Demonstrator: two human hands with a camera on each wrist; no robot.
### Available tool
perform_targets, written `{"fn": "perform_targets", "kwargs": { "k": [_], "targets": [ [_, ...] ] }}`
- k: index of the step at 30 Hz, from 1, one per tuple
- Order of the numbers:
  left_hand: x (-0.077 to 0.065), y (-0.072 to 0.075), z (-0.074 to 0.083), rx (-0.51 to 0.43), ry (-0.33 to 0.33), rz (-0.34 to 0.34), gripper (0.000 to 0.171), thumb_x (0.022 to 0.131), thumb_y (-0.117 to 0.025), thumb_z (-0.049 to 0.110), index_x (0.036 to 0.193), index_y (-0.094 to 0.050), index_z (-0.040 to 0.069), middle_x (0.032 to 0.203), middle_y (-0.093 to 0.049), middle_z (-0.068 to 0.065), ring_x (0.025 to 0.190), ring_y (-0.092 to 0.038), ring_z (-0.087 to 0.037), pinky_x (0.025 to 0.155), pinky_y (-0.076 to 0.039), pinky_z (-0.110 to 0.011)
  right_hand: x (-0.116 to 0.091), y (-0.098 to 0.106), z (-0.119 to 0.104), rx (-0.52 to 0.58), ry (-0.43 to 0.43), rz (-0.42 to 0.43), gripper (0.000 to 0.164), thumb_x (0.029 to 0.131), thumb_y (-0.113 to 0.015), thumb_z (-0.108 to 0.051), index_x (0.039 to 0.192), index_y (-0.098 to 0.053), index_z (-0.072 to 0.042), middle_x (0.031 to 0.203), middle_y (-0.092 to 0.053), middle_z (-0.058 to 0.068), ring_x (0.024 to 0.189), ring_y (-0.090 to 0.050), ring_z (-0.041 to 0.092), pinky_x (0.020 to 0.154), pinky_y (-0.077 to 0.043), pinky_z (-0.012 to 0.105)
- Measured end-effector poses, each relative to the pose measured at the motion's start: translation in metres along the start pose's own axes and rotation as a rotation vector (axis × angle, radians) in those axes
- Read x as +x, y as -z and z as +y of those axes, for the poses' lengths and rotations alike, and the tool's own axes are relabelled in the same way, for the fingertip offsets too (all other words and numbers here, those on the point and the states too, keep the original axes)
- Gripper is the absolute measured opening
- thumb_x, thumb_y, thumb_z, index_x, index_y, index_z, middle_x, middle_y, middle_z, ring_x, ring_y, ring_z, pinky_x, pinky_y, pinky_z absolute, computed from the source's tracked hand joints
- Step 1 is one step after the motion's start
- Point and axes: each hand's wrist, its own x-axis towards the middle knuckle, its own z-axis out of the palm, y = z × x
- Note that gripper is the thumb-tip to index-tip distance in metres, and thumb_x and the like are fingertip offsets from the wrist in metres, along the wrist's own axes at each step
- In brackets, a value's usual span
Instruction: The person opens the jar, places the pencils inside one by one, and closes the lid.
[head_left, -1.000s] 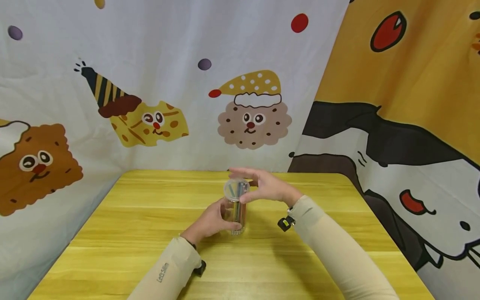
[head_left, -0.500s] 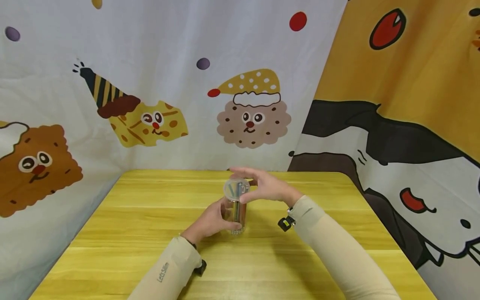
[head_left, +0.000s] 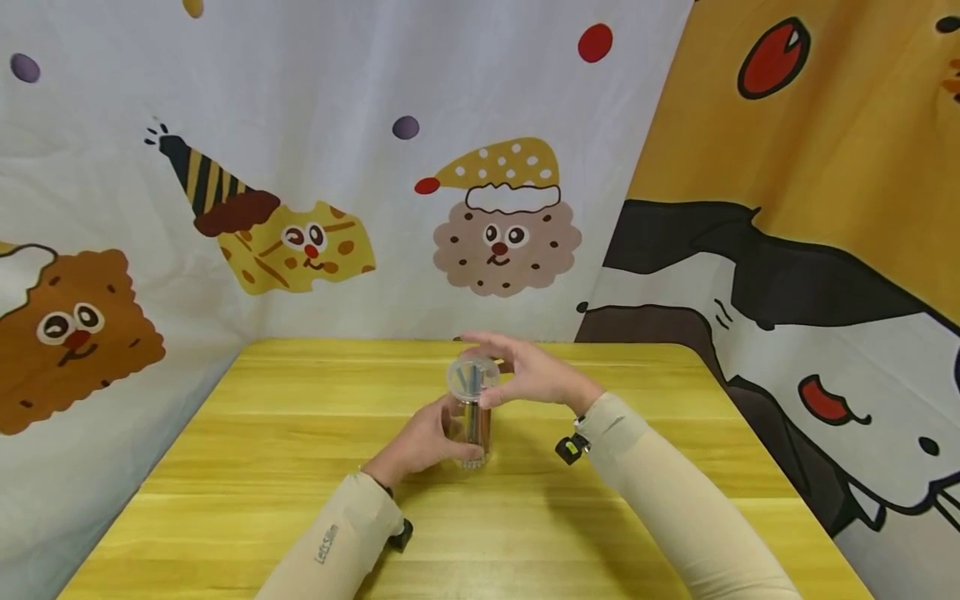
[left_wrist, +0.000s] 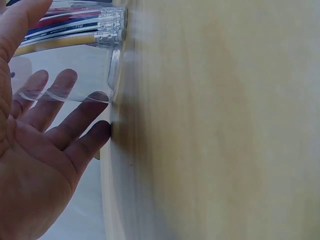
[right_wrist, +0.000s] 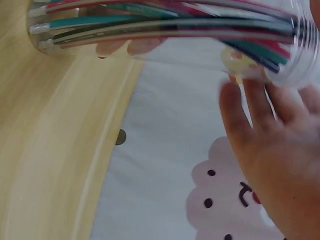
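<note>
A clear cylindrical jar [head_left: 480, 429] stands upright on the table, with several pencils [right_wrist: 175, 27] of different colours inside. Their metal-banded eraser ends point down at the jar's base. My left hand [head_left: 416, 442] holds the lower body, thumb on the near side and fingers round the far side, as the left wrist view also shows. At the top, my right hand [head_left: 536, 375] grips the round clear lid [head_left: 465, 379] between thumb and fingers. In the right wrist view the fingers [right_wrist: 257, 107] touch the lid end; part of the thumb is out of view.
The yellow wood-grain table [head_left: 285, 517] spreads around the jar, its back edge close behind the right hand. Behind it hangs a white curtain [head_left: 337, 83] with cartoon food prints, and a cartoon-print orange cloth [head_left: 705, 158] covers the right side.
Inside the jar, the pencils look slightly turned and shifted. Both hands keep nearly the same place on the jar and lid.
</note>
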Motion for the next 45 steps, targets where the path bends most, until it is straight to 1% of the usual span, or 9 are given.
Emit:
{"fn": "perform_targets", "kwargs": {
  "k": [8, 13, 16, 24, 30, 34, 39, 42, 45],
  "targets": [
    [-0.001, 0.000, 0.002, 0.009, 0.024, 0.009, 0.091, 0.085, -0.093, 0.036, 0.161, -0.042, 0.039, 0.147, -0.062, 0.000, 0.132, -0.061, -0.031, 0.107, -0.054, -0.059, 0.000, -0.005, 0.002, -0.057, 0.003, 0.059, 0.105, 0.080, -0.097, -0.033, 0.166, -0.037, -0.035, 0.146, -0.064, -0.001, 0.135, -0.060, 0.021, 0.118, -0.045, 0.058],
    [-0.001, 0.001, 0.003, 0.018, 0.029, 0.009, 0.088, 0.086, -0.093, 0.035, 0.159, -0.044, 0.036, 0.143, -0.065, 0.002, 0.123, -0.065, -0.026, 0.100, -0.057, -0.052, -0.001, -0.002, -0.002, -0.068, 0.018, 0.003, 0.090, 0.088, -0.091, -0.029, 0.163, -0.043, -0.034, 0.162, -0.054, -0.004, 0.149, -0.050, 0.021, 0.124, -0.040, 0.059],
    [-0.001, 0.000, 0.002, 0.017, 0.024, -0.003, 0.088, 0.087, -0.092, 0.035, 0.161, -0.043, 0.036, 0.143, -0.065, 0.001, 0.119, -0.066, -0.024, 0.096, -0.058, -0.048, -0.001, 0.000, -0.006, -0.076, -0.004, -0.013, 0.084, 0.089, -0.090, -0.030, 0.160, -0.047, -0.038, 0.161, -0.056, -0.007, 0.151, -0.049, 0.021, 0.126, -0.035, 0.060],
    [-0.003, 0.002, 0.005, 0.038, 0.040, 0.014, 0.092, 0.088, -0.091, 0.036, 0.163, -0.039, 0.040, 0.148, -0.063, -0.003, 0.118, -0.065, -0.025, 0.093, -0.058, -0.048, -0.001, -0.016, -0.008, -0.078, -0.022, 0.103, 0.092, 0.083, -0.095, -0.037, 0.160, -0.046, -0.033, 0.156, -0.058, -0.003, 0.144, -0.053, 0.023, 0.122, -0.042, 0.055],
    [-0.003, 0.001, 0.005, 0.021, 0.022, -0.010, 0.094, 0.088, -0.091, 0.034, 0.165, -0.036, 0.040, 0.149, -0.062, -0.005, 0.128, -0.064, -0.027, 0.103, -0.057, -0.054, -0.002, -0.006, 0.000, -0.001, -0.001, 0.018, 0.091, 0.089, -0.090, -0.034, 0.166, -0.040, -0.031, 0.163, -0.053, -0.003, 0.152, -0.048, 0.021, 0.125, -0.037, 0.059],
    [-0.002, 0.000, 0.005, 0.021, 0.019, -0.024, 0.093, 0.089, -0.090, 0.035, 0.165, -0.037, 0.038, 0.150, -0.061, -0.005, 0.129, -0.063, -0.027, 0.103, -0.057, -0.055, -0.003, 0.001, -0.002, -0.003, -0.014, -0.003, 0.089, 0.088, -0.091, -0.033, 0.163, -0.042, -0.037, 0.153, -0.061, -0.007, 0.146, -0.053, 0.022, 0.125, -0.037, 0.061],
    [-0.002, 0.002, 0.007, -0.007, 0.016, -0.034, 0.090, 0.088, -0.091, 0.032, 0.163, -0.041, 0.033, 0.141, -0.067, -0.004, 0.118, -0.069, -0.026, 0.091, -0.060, -0.049, -0.001, -0.006, -0.005, -0.082, 0.011, 0.099, 0.095, 0.081, -0.096, -0.036, 0.160, -0.045, -0.032, 0.135, -0.065, 0.004, 0.130, -0.059, 0.027, 0.119, -0.045, 0.053],
    [-0.003, 0.003, 0.008, 0.005, 0.019, -0.028, 0.093, 0.088, -0.091, 0.032, 0.164, -0.039, 0.032, 0.140, -0.067, -0.005, 0.119, -0.069, -0.026, 0.093, -0.060, -0.050, -0.002, -0.008, -0.002, -0.093, 0.015, 0.122, 0.093, 0.083, -0.095, -0.034, 0.162, -0.045, -0.029, 0.144, -0.062, 0.006, 0.134, -0.056, 0.027, 0.118, -0.046, 0.051],
    [-0.004, 0.003, 0.007, 0.031, 0.022, -0.028, 0.095, 0.087, -0.092, 0.035, 0.165, -0.037, 0.034, 0.139, -0.067, -0.004, 0.119, -0.067, -0.024, 0.096, -0.058, -0.049, -0.005, -0.005, -0.001, -0.088, 0.021, 0.058, 0.086, 0.088, -0.091, -0.032, 0.162, -0.046, -0.031, 0.160, -0.055, 0.000, 0.147, -0.051, 0.024, 0.122, -0.043, 0.054]
  ]
}}
